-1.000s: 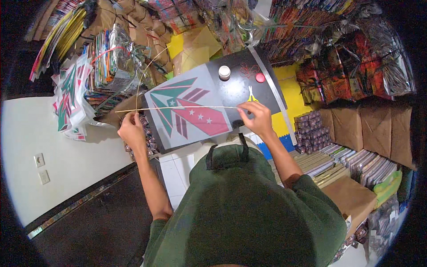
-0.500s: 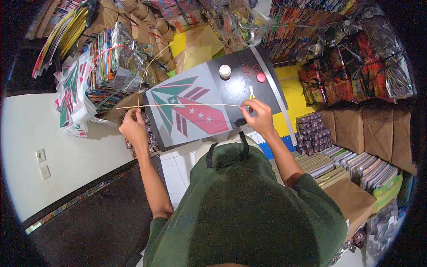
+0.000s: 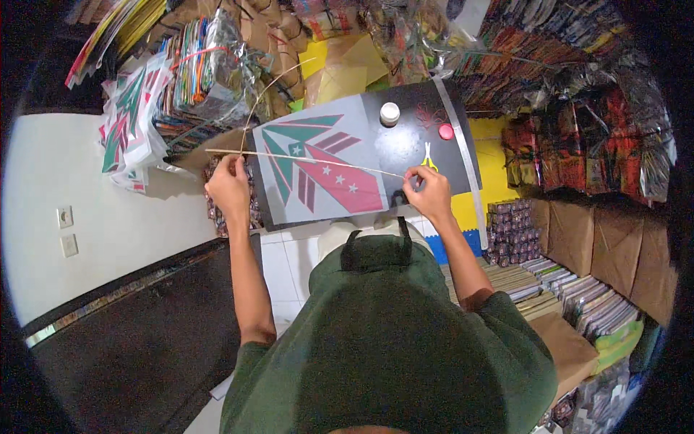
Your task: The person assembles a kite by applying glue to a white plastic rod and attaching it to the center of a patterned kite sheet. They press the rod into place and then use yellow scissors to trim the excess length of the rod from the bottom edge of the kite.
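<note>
My left hand [image 3: 230,186] pinches a thin bamboo stick [image 3: 275,155] where it crosses a second, curved stick [image 3: 251,116] that arcs up and away. At the straight stick's right end, my right hand [image 3: 428,192] is closed with thumb and forefinger together. The stick stretches between both hands above a pale sheet [image 3: 369,119] printed with green and red shapes and white stars. That sheet lies on a dark board [image 3: 412,98]. Beyond my right hand on the board are yellow scissors [image 3: 428,155], a white-lidded jar [image 3: 390,113], a red round cap [image 3: 446,132] and tangled red thread [image 3: 428,116].
A metal ruler [image 3: 463,159] lies along the board's right edge. Stacked printed sheets [image 3: 199,69] and a hanging bundle of similar pale sheets [image 3: 134,119] stand left. Bundled packets [image 3: 578,141], small boxes [image 3: 512,230] and brown paper parcels [image 3: 578,224] crowd the right.
The view has shifted, so the board appears further right. The straight stick now slopes down toward my right hand instead of lying nearly level. Both hands keep their pinches.
</note>
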Demonstrator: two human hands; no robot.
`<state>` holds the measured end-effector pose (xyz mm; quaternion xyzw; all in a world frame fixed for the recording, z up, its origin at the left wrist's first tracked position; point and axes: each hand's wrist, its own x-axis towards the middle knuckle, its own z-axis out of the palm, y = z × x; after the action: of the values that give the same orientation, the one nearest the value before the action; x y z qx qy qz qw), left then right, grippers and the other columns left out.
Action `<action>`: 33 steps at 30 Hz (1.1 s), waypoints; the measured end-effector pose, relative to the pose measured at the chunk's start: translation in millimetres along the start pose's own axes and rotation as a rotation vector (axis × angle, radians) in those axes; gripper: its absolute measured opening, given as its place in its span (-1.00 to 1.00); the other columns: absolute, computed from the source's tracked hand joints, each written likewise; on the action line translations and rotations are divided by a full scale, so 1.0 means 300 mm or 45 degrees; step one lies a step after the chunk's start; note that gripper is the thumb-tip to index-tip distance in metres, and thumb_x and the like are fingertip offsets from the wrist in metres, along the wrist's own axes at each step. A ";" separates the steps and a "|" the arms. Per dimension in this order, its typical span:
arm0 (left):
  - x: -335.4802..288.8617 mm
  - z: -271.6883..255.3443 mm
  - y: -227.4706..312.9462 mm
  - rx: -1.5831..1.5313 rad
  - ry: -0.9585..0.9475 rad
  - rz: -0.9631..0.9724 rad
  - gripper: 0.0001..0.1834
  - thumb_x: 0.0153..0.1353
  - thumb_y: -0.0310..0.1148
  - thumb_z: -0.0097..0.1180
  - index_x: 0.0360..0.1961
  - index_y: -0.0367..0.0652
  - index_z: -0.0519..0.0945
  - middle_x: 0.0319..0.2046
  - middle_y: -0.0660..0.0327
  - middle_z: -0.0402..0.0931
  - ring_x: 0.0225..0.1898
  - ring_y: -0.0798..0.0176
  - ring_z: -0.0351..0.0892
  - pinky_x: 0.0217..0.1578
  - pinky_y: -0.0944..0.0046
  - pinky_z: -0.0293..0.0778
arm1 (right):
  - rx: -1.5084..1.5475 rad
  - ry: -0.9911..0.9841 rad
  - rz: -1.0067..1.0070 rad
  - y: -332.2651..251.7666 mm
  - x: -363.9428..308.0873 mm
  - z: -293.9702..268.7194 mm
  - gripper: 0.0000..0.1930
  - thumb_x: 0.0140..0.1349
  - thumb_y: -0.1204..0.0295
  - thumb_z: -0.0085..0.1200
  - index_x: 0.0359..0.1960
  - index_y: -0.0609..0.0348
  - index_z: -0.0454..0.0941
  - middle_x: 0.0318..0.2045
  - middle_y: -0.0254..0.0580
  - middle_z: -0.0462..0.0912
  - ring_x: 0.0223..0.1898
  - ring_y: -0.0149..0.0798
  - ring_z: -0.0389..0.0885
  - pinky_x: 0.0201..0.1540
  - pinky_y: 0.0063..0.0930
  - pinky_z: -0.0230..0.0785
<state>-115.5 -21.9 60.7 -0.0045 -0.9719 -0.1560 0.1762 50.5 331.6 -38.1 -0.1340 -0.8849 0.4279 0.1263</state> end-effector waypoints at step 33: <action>0.064 0.950 -0.487 -0.255 -0.467 -0.179 -0.89 0.19 -0.26 0.18 -0.30 0.00 0.65 -0.30 0.15 0.62 -0.23 -0.02 0.62 -0.23 0.02 0.51 | -0.256 -0.030 -0.039 0.216 -0.190 0.702 -0.88 -0.14 0.54 0.21 -0.54 0.12 0.52 -0.04 -0.11 0.53 0.19 0.12 0.38 0.23 0.00 0.22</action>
<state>-240.0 -75.0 -230.4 0.0175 -0.9652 -0.2604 -0.0161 40.8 198.3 -222.3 -0.1273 -0.9268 0.3364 0.1083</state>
